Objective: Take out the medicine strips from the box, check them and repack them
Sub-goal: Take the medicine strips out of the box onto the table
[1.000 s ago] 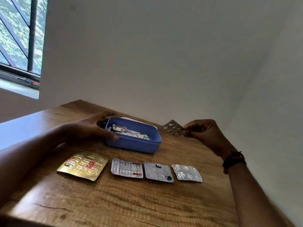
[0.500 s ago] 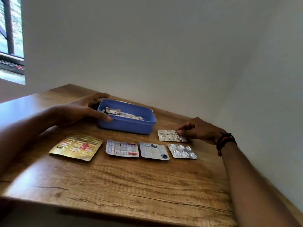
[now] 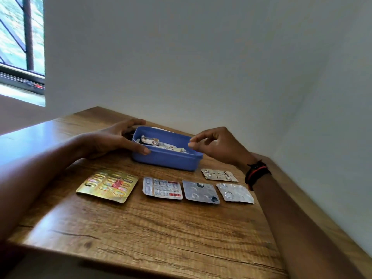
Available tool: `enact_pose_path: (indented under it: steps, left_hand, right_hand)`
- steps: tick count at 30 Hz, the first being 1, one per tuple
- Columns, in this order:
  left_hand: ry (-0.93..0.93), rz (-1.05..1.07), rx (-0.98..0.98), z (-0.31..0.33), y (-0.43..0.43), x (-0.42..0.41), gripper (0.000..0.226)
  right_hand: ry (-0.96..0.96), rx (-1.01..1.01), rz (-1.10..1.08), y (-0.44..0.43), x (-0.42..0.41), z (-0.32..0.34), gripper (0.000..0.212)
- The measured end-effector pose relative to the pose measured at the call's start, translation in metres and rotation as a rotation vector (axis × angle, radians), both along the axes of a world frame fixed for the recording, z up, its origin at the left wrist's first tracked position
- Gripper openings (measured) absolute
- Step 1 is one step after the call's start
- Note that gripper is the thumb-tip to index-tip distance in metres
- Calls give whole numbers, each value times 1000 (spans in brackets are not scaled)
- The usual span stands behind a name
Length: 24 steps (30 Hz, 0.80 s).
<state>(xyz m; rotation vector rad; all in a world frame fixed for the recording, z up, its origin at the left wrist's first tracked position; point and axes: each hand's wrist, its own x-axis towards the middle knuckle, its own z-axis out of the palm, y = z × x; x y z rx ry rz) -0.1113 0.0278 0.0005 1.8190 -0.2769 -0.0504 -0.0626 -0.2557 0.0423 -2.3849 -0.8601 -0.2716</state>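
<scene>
I count five medicine strips laid out on the desk (image 3: pixel 161 228), in the middle of the frame. Four make a row from left to right: a large gold strip (image 3: pixel 107 185), a white and red strip (image 3: pixel 162 188), a silver strip with dark dots (image 3: pixel 200 191) and a crumpled silver strip (image 3: pixel 234 193). The fifth, a small foil strip (image 3: pixel 219 175), lies just behind the right end of that row.

There is one blue box (image 3: pixel 167 160), open, standing behind the row at centre frame. More loose strips (image 3: pixel 159 142) are heaped inside it; I cannot count them.

A white wall (image 3: pixel 201 67) fills the upper frame and a barred window (image 3: pixel 20 47) sits at the upper left. I wear a black and red band (image 3: pixel 256 173) on my right wrist.

My left hand (image 3: pixel 112 139) grips the left end of the box, thumb pressed on the near wall and fingers (image 3: pixel 130 123) reaching round the far corner. My right hand (image 3: pixel 217 146) hovers over the right end of the box, touching nothing. Its fingers are loosely bent, forefinger and thumb close but apart, with nothing between them.
</scene>
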Motion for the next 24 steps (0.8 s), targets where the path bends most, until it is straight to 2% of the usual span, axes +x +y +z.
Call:
enact_pose_path:
  steps: [3, 8, 15, 20, 24]
  left_hand:
    - [-7, 5, -2, -2, 1, 3, 140]
    - [-2, 7, 46, -3, 3, 5, 137]
    - [-17, 20, 50, -7, 4, 11, 121]
    - [-23, 6, 38, -6, 4, 12, 113]
    - [-21, 9, 44, -7, 5, 13, 109]
  right_hand:
    - [65, -182, 49, 19, 6, 1, 24]
    - [176, -264, 29, 34, 17, 13, 35]
    - [194, -371, 45, 60, 18, 11, 19]
    - [179, -363, 8, 57, 16, 10, 18]
    - [258, -182, 37, 40, 8, 16, 16]
